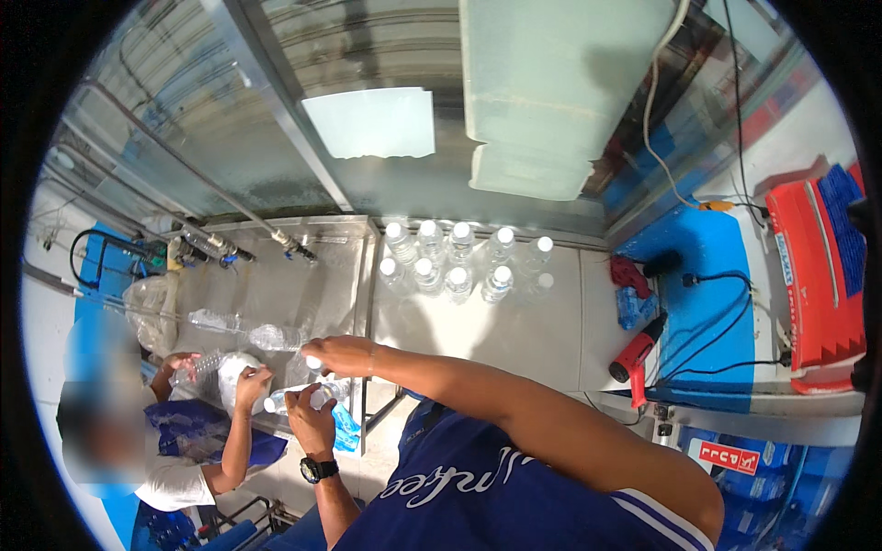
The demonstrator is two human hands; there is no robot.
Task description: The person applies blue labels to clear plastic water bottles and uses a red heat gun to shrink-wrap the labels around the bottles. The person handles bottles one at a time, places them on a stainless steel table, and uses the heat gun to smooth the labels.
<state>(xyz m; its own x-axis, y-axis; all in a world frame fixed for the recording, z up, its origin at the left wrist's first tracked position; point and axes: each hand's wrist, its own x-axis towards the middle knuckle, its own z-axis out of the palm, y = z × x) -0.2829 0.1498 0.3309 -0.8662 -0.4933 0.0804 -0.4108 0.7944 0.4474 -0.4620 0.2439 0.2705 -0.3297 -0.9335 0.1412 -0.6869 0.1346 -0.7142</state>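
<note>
A clear bottle (326,396) with a white cap lies nearly horizontal in my left hand (308,413), whose fingers wrap round it above the front of the steel tray (335,262). Just above it, my right hand (342,356) has its fingers closed on the white cap of a second clear bottle (315,365). Several empty-looking plastic bottles (276,338) lie in the tray beside my hands. At my left, a co-worker's hands (248,386) handle a white bundle (231,372) and a clear bottle (200,367).
Several white-capped bottles (459,243) stand on the tiled ledge (579,312) at centre. Steel filling nozzles (294,248) hang over the tray. A red heat gun (634,358), cables (735,280) and a red machine (804,266) are at right. The co-worker (179,482) stands close on my left.
</note>
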